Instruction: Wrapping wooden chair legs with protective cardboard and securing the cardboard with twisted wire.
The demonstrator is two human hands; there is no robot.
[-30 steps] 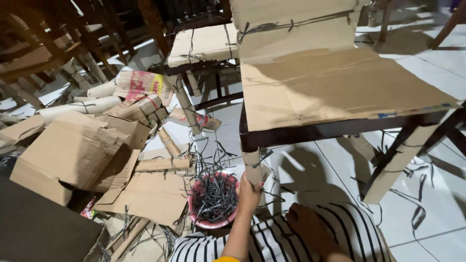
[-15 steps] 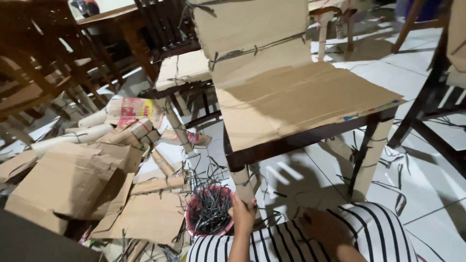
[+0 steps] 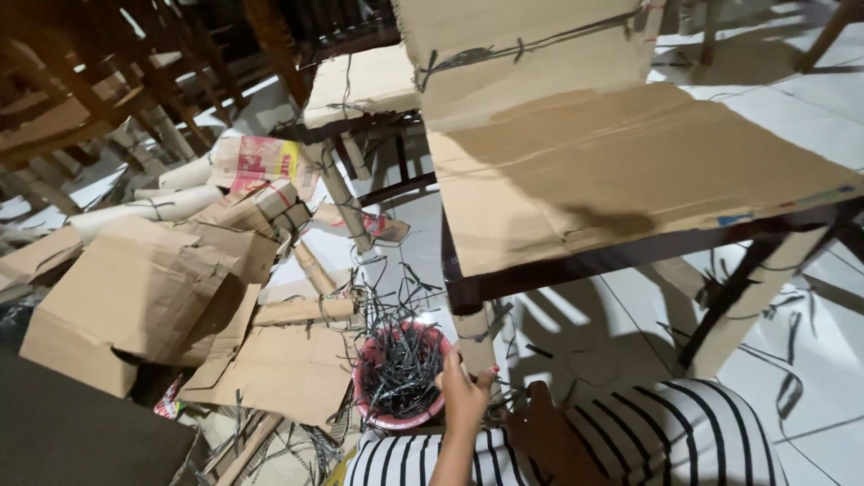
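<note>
Hand on a wrapped chair leg

Lower centre: the left hand (image 3: 466, 392) clasps the cardboard-wrapped chair leg (image 3: 476, 334) beside the pink bowl (image 3: 398, 373); the right hand (image 3: 551, 432) rests apart, grip unclear.

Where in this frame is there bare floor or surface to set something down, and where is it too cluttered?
Free: the cardboard-covered chair seat, and white floor tile right of the striped clothing, with only a few loose strips. Crowded: the left floor, piled with cardboard pieces, and around the pink bowl of dark strips, where the left hand grips the wrapped chair leg.
</note>
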